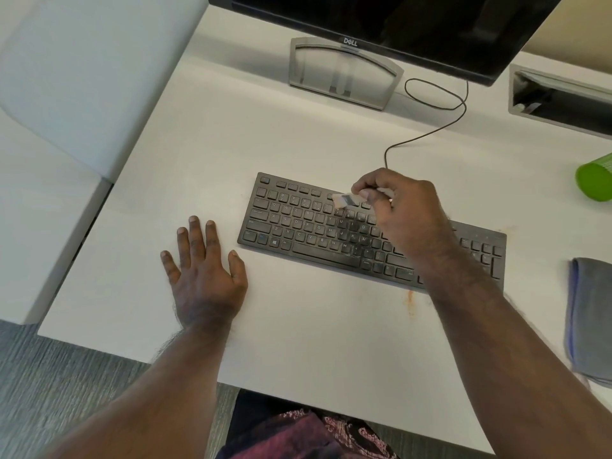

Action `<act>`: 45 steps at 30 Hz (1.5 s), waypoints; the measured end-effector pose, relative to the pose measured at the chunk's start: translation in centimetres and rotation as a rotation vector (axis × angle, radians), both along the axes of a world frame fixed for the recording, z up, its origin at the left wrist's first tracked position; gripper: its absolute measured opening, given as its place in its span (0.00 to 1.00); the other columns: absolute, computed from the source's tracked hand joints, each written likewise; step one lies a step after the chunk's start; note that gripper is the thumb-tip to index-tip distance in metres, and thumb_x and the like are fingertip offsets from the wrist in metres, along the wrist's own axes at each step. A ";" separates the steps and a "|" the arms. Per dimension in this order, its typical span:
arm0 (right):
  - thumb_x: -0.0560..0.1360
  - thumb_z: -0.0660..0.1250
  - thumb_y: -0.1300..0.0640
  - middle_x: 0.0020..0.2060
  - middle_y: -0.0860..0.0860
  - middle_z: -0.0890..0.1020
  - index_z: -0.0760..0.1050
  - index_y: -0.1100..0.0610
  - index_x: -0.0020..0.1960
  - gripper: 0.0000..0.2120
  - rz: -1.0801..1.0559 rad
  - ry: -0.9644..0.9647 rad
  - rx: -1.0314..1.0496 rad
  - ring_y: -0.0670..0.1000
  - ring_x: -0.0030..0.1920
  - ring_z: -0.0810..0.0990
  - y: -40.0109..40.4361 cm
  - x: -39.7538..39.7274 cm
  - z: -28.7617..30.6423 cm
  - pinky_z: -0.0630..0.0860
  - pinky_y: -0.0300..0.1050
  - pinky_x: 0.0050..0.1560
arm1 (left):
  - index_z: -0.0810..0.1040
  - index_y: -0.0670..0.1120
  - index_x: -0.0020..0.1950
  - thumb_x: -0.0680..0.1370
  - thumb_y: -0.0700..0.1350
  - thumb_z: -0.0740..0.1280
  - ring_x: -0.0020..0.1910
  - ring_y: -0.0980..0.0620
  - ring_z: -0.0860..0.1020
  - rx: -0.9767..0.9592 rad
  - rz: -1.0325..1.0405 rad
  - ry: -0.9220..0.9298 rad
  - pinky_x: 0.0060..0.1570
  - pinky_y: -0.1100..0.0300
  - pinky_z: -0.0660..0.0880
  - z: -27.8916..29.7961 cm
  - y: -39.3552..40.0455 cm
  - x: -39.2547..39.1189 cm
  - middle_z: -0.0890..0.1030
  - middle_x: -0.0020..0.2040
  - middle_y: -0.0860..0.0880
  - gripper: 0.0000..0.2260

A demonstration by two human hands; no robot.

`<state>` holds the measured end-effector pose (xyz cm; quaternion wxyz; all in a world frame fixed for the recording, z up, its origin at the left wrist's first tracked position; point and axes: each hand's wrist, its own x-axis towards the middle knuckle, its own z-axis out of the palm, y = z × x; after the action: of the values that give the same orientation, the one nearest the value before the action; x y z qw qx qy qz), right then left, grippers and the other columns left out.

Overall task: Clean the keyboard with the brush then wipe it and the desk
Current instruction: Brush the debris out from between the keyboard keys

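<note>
A black keyboard (298, 223) lies slanted on the white desk (324, 342), dusty around its middle keys. My right hand (404, 213) hovers over the keyboard's upper middle and grips a small pale brush (344, 200), whose blurred tip sits over the number row. My left hand (202, 273) rests flat on the desk, fingers spread, just left of the keyboard and apart from it. A folded grey cloth (592, 319) lies at the desk's right edge. My right forearm hides part of the keyboard's right half.
A black monitor (397, 21) on a grey stand (344, 74) is at the back, with the keyboard cable (430, 130) looping beneath it. A green container (594, 182) sits far right; a grey cable tray (559, 97) behind it. An orange stain (410, 301) marks the desk.
</note>
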<state>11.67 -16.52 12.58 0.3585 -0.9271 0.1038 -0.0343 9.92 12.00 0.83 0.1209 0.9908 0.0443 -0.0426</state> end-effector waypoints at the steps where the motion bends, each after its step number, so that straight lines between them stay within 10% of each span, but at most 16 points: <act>1: 0.79 0.67 0.55 0.42 0.39 0.83 0.81 0.46 0.50 0.06 -0.037 -0.022 0.027 0.41 0.37 0.80 -0.1 0.1 -0.1 0.77 0.39 0.38 | 0.53 0.47 0.84 0.79 0.56 0.49 0.83 0.46 0.47 0.001 -0.003 0.003 0.80 0.39 0.43 0.0 0.0 0.0 0.48 0.84 0.47 0.33; 7: 0.78 0.66 0.52 0.42 0.41 0.85 0.78 0.43 0.51 0.05 -0.010 -0.008 0.077 0.49 0.31 0.81 0.8 -0.7 -0.8 0.81 0.54 0.34 | 0.54 0.47 0.84 0.80 0.56 0.50 0.83 0.45 0.48 -0.002 0.003 -0.007 0.80 0.39 0.44 -0.2 0.1 0.0 0.50 0.84 0.47 0.33; 13: 0.78 0.67 0.55 0.43 0.42 0.84 0.80 0.46 0.50 0.05 -0.081 -0.069 0.103 0.45 0.41 0.83 0.3 -0.3 0.1 0.82 0.49 0.42 | 0.54 0.47 0.84 0.79 0.55 0.50 0.83 0.45 0.48 -0.004 0.006 -0.007 0.80 0.40 0.43 -0.1 0.1 0.0 0.50 0.84 0.47 0.33; 19: 0.79 0.66 0.52 0.38 0.41 0.83 0.79 0.44 0.51 0.05 0.077 0.053 -0.016 0.39 0.25 0.74 1.6 -0.6 0.2 0.65 0.34 0.25 | 0.53 0.47 0.84 0.79 0.56 0.50 0.83 0.46 0.47 -0.001 0.003 -0.003 0.80 0.40 0.43 -0.1 0.1 0.0 0.49 0.85 0.47 0.33; 45: 0.81 0.60 0.54 0.42 0.40 0.83 0.78 0.44 0.51 0.08 0.062 0.226 -0.026 0.34 0.27 0.74 3.1 -2.5 1.1 0.63 0.28 0.25 | 0.54 0.47 0.84 0.80 0.56 0.50 0.83 0.46 0.48 -0.005 0.007 -0.006 0.80 0.40 0.43 -0.1 0.0 0.0 0.49 0.85 0.48 0.33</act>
<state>9.20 -13.46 13.72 0.3334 -0.9324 0.1143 0.0802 9.95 11.96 0.77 0.1235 0.9904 0.0474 -0.0392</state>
